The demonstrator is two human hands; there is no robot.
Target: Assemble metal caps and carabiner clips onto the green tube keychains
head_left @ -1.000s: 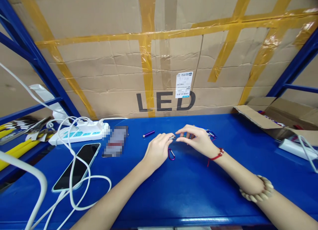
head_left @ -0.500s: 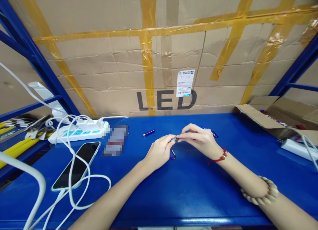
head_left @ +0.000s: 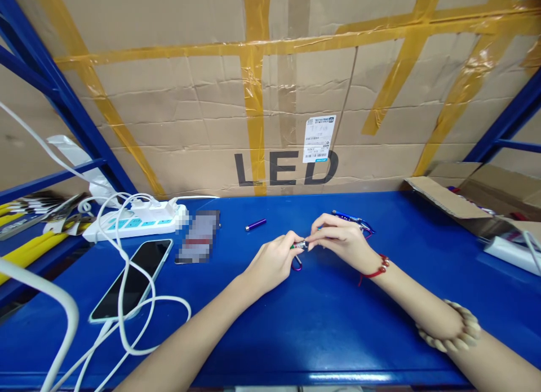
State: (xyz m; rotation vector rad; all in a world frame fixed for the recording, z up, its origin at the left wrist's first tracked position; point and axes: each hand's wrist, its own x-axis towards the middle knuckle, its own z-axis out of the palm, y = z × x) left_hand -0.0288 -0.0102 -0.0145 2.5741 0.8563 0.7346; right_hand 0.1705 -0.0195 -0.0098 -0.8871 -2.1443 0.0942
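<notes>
Over the middle of the blue table my left hand point(head_left: 273, 261) pinches a small green and silver cylindrical part point(head_left: 301, 245) between thumb and fingers. Its silver, dark-tipped end sticks out to the right, while the rest is hidden in the hand. My right hand point(head_left: 340, 241) has thumb and fingertips closed on that dark tip. Just below the left fingers shows part of a purple carabiner point(head_left: 297, 264). A purple metal tube point(head_left: 256, 225) lies to the left, beyond the left hand. Behind the right hand, partly covered, are blue pen-like tubes point(head_left: 347, 216) with a cord loop.
A phone point(head_left: 131, 282) with white cables and a white power strip point(head_left: 139, 223) occupy the left side. Nearby lies a blurred-out flat object point(head_left: 198, 237). An open cardboard box point(head_left: 450, 197) stands at the right, and a large taped carton point(head_left: 203, 121) rises behind the table point(head_left: 270, 335).
More of the small part now shows between my hands, its green section and silver end visible. My right fingertips sit slightly farther right. The whole view has shifted a little.
</notes>
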